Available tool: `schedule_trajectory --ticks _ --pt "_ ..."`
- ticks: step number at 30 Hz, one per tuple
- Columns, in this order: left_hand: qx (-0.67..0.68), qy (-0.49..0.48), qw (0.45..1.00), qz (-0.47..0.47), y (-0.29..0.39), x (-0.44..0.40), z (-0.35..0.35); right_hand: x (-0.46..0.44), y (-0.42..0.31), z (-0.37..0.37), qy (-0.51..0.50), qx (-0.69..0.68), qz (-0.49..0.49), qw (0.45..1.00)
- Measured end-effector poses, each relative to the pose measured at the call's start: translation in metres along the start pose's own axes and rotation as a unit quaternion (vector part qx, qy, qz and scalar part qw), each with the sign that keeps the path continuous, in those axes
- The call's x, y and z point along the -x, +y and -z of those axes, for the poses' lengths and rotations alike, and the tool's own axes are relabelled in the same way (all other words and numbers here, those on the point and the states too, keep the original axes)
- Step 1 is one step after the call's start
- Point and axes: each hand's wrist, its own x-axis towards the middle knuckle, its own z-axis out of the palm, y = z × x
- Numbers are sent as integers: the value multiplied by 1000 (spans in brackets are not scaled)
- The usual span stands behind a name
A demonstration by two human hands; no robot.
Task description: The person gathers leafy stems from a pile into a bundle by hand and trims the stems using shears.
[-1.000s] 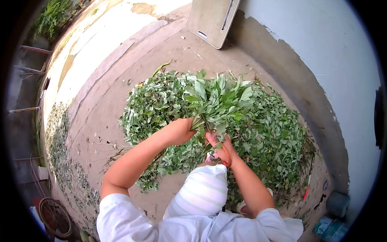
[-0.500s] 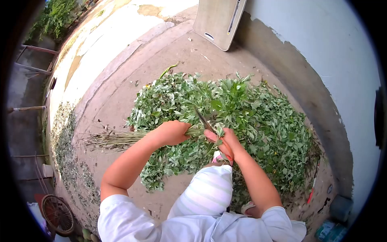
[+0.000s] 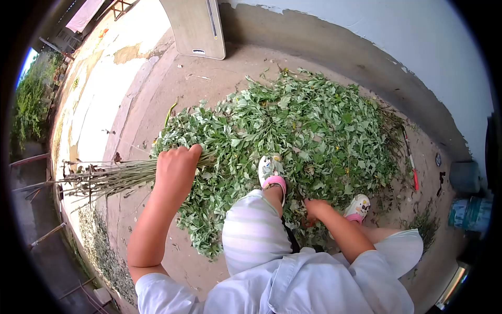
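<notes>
My left hand (image 3: 179,162) is closed around a bundle of long, thin cut stems (image 3: 112,175). Their bare brown ends stick out far to the left, and the other ends reach just past my knuckles over the leaves. A wide heap of cut green leafy plants (image 3: 334,115) covers the floor before me. Low by my knee, between my two shoes, my right hand (image 3: 316,208) is closed on scissors (image 3: 309,224). Only a bit of orange handle and dark blade shows; the rest is hidden by my fingers and the leaves.
White-and-pink clogs (image 3: 271,166) are on my feet, one among the leaves. A pale board (image 3: 196,31) leans at the wall. To the right lie a red-handled tool (image 3: 415,179), a grey bucket (image 3: 464,177) and a blue-green container (image 3: 473,213). Drying plant bits (image 3: 107,251) cover the left floor.
My left hand has moved left with the stem bundle. My right hand has drawn the scissors away from the stems, down and right to beside my knee. The view has shifted, showing both shoes.
</notes>
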Motion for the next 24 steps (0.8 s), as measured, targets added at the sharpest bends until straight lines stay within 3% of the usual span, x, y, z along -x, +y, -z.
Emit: schedule_trajectory --ticks 2,4,5,7,9,11,12,13,14,15,17,18,21,24 --pt "-49 105 983 -141 41 -3 28 6 6 -1 36 -77 31 996" --pt "-58 124 961 -239 86 3 55 10 6 6 283 -259 166 908" --pt "-50 130 945 -296 109 5 65 38 -3 38 141 -508 195 827" --pt "-20 199 895 -398 154 13 73 86 -7 72 63 -697 313 642" --pt "-5 194 863 -467 199 23 80 145 -6 93 -37 -777 467 420" --pt "-14 248 782 -572 236 33 86 172 16 92 -127 -751 560 328" --pt "-59 244 750 -612 249 39 87 177 27 85 -45 -802 485 346" --pt "-57 248 740 -623 263 39 85 204 36 85 -20 -796 488 358" --pt "-85 315 691 -646 278 39 80 232 46 85 5 -789 490 371" --pt "-112 380 637 -661 292 40 78 255 58 82 98 -758 499 409" --pt "-108 387 631 -664 326 47 80 261 83 57 178 -781 478 360" --pt "-75 372 636 -672 352 56 82 282 109 39 244 -804 419 345" --pt "-40 302 644 -702 387 70 92 328 172 -3 331 -798 353 359" --pt "34 206 694 -688 389 72 92 381 241 -59 475 -768 169 395"
